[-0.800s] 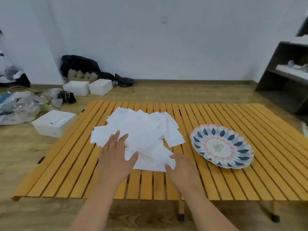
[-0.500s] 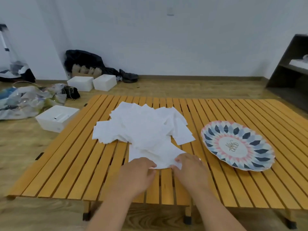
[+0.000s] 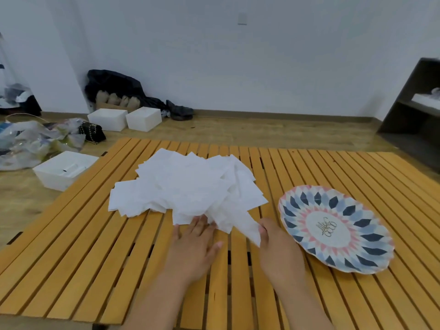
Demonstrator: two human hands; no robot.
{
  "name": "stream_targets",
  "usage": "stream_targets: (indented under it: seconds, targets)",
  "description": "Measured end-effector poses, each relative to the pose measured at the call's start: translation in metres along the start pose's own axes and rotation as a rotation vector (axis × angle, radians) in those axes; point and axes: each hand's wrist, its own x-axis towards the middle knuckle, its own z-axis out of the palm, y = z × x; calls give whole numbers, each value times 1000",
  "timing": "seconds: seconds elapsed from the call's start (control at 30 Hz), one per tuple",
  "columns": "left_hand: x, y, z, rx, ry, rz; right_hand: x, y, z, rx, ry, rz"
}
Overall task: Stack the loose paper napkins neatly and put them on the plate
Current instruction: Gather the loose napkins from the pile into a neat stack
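We are resting our left hand, fingers straight, on the napkins; our right hand seems to be pinching one napkin near the plate.

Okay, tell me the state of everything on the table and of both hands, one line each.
napkins, loose untidy heap on the table, not neatly stacked
napkin, at the heap's near right edge, pinched
plate, empty, right of the heap
left hand, open, fingertips touching the heap's near edge
right hand, pinches that napkin
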Motion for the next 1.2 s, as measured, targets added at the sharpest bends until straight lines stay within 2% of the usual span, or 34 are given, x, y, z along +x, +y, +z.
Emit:
stream_targets:
  seconds: [0.1, 0.13, 0.17, 0.23, 0.3, 0.37, 0.43, 0.5, 0.6, 0.73, 0.87, 0.93, 1.03, 1.1, 1.2]
  targets:
    - [6, 4, -1, -58, 7, 18, 2, 0, -6, 178, -140, -52]
    - [5, 5, -5, -141, 38, 21, 2, 0, -8, 259, -194, -54]
    - [2, 6, -11, -301, 86, -7, 2, -1, -10, 345, -240, -51]
    - [-8, 10, -32, -784, 132, -158, 3, -3, -14, 488, -326, -38]
    - [-20, 8, -48, -1232, 46, -276, 1, -7, -19, 564, -409, -32]
    - [-33, 0, -56, -1350, -91, -197, -1, -14, -22, 598, -488, -28]
    - [-45, -8, -58, -1300, -164, -114, -5, -20, -22, 610, -552, -15]
    - [-50, -18, -54, -1225, -128, -114, -8, -23, -19, 597, -581, 12]
    - [-53, -31, -50, -1069, -48, -219, -9, -24, -13, 431, -513, 52]
    - [-48, -48, -40, -794, -62, -395, -10, -24, 2, 260, -378, 84]
    - [-41, -52, -35, -436, 33, -373, -8, -21, 18, 202, -367, 87]
    - [-35, -50, -40, -308, 176, -283, -7, -19, 23, 186, -375, 90]
    - [-18, -45, -38, -255, 395, -35, -6, -17, 26, 183, -373, 71]
    - [-10, -38, -33, -248, 429, 104, -5, -16, 26, 188, -367, 68]
    - [-5, -25, -23, -131, 412, 202, -4, -14, 25, 190, -360, 57]
